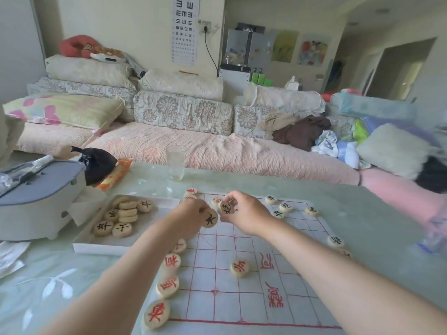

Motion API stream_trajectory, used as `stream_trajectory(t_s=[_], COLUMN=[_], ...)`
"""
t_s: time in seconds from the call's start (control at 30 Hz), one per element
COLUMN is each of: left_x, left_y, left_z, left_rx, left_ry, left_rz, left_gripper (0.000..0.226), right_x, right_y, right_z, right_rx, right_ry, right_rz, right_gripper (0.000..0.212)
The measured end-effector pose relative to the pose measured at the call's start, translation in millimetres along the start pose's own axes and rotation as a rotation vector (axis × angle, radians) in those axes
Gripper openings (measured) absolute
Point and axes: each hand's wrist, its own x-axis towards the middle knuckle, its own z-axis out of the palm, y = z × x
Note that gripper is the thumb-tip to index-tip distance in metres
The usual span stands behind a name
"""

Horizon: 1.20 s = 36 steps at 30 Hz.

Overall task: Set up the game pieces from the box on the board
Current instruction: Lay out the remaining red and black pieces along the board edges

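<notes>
- Head view: round pale wooden discs with red characters (pixel 156 314) line the near left edge of the white red-gridded board (pixel 242 298) on the pale green counter (pixel 362 213).
- Over the board's far half, the left hand (pixel 193 221) pinches a black-character disc (pixel 211 220). The right hand (pixel 244 211), just beside it, pinches another black-marked disc (pixel 227 207).
- Left of the board, a shallow white box (pixel 96 247) holds more black-lettered discs (pixel 122 229).
- Beyond stands a clear drinking glass (pixel 176 162).

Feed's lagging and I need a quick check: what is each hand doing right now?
Left hand: grip closed, holding a black-lettered piece.
Right hand: grip closed, pinching a second black-lettered piece.
</notes>
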Motion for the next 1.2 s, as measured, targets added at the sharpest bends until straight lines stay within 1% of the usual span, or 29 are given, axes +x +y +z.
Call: stream_trajectory(t_s=[0.1, 0.3, 0.43, 0.6, 0.67, 0.77, 0.83, 0.9, 1.03, 1.13, 1.2], left_x=[-6, -24, -32, -42, -44, -46, -44, -42, -34, -30, -30], left_y=[32, 83, 101, 116, 123, 135, 140, 143, 149, 152, 153], left_z=[13, 43, 69, 89, 96, 102, 109, 114, 124, 132, 136], left_rx=[-0.01, -0.126, -0.145, -0.127, -0.127, -0.134, -0.175, -0.213, -0.329, -0.426, -0.451], left_ry=[-0.039, -0.097, -0.179, -0.231, -0.244, -0.263, -0.274, -0.274, -0.265, -0.276, -0.282], left_rz=[0.046, 0.112, 0.105, 0.103, 0.106, 0.115, 0.104, 0.07, 0.005, -0.026, -0.034], left_gripper=[0.028, 0.019, 0.017, 0.016, 0.017, 0.021, 0.018, 0.011, 0.012, 0.014, 0.014], right_x=[-23, -76, -106, -134, -144, -156, -163, -168, -180, -186, -186], right_y=[29, 87, 124, 146, 152, 159, 162, 164, 169, 169, 169], right_z=[-25, -58, -70, -90, -94, -94, -93, -93, -94, -95, -97], right_rx=[0.027, 0.141, 0.107, 0.013, -0.03, -0.075, -0.105, -0.143, -0.169, -0.193, -0.222], right_ry=[0.029, 0.052, 0.026, -0.01, -0.038, -0.13, -0.178, -0.205, -0.197, -0.202, -0.193], right_rz=[0.062, 0.171, 0.234, 0.277, 0.284, 0.281, 0.273, 0.261, 0.251, 0.233, 0.203], right_gripper=[0.046, 0.037, 0.041, 0.033, 0.031, 0.036, 0.033, 0.037, 0.038, 0.032, 0.027])
